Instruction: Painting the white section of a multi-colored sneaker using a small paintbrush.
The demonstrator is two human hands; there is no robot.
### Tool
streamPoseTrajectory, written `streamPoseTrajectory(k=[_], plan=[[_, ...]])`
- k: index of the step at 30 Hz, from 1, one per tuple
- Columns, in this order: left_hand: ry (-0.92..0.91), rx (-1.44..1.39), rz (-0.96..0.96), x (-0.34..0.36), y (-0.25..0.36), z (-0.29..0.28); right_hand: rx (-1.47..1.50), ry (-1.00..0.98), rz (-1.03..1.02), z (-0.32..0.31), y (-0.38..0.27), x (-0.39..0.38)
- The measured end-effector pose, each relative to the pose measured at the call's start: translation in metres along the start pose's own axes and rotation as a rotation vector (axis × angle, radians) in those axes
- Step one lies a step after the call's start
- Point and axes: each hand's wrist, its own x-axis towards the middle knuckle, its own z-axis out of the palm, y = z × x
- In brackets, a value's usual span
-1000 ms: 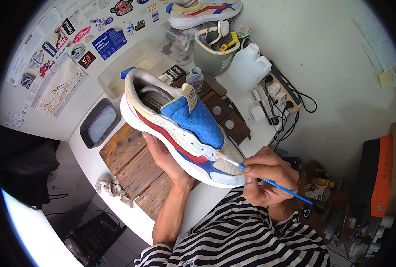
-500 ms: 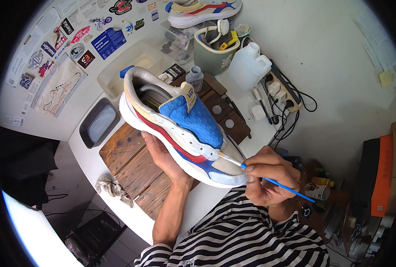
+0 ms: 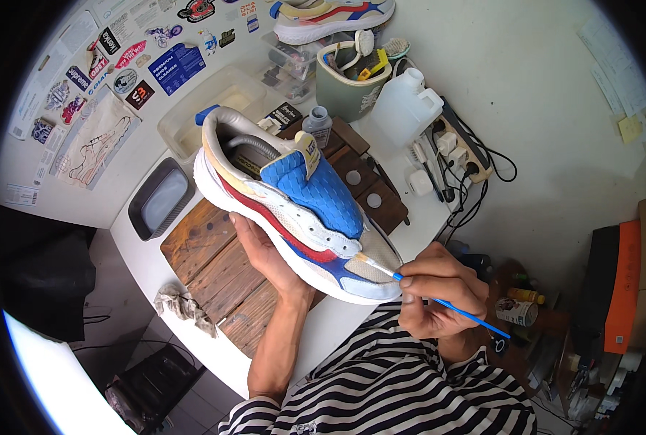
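My left hand (image 3: 273,262) holds a sneaker (image 3: 261,210) from beneath, its palm and thumb against the white sole. The sneaker is white, red, blue and cream, without laces, tilted with its toe toward my right. A grey curved shoe insert shows inside its opening, and the blue tongue stands up. Between the thumb and fingers of my right hand (image 3: 442,291), a thin paintbrush (image 3: 468,314) with a blue handle is pinched. Its pale bristle tip touches the upper near the lower end of the eyelet strip.
Beneath the sneaker lies a wooden board (image 3: 214,254) on a white table. A crumpled rag (image 3: 181,304), black tray (image 3: 162,201), small grey bottle (image 3: 317,127), translucent jug (image 3: 408,110) and green bucket of brushes (image 3: 352,90) surround it. Another sneaker (image 3: 334,22) stands behind; a power strip with cables (image 3: 468,156) lies right.
The brush has shifted slightly, with its tip a little lower at the end of the eyelet strip. My left hand's hold on the sneaker is nearly unchanged.
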Motion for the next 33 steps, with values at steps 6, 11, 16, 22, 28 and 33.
streamPoseTrajectory(k=[6, 11, 16, 22, 28, 33], plan=[[-0.050, -0.047, -0.063, 0.002, -0.002, -0.009, 0.013, -0.006, -0.021, 0.005, -0.003, 0.006], [-0.005, 0.013, -0.013, -0.001, 0.003, 0.002, -0.024, -0.017, -0.008, -0.003, -0.001, 0.001], [-0.018, 0.065, 0.014, -0.004, 0.011, 0.006, -0.015, 0.036, 0.006, -0.005, -0.001, 0.005], [-0.034, 0.071, 0.113, -0.003, 0.008, 0.002, -0.038, 0.019, -0.026, 0.005, -0.001, 0.011], [-0.002, 0.088, 0.104, -0.005, 0.012, 0.007, -0.030, 0.008, -0.001, 0.004, 0.003, 0.005], [-0.021, 0.093, 0.086, -0.006, 0.015, 0.007, -0.046, 0.024, -0.022, 0.008, 0.002, 0.010]])
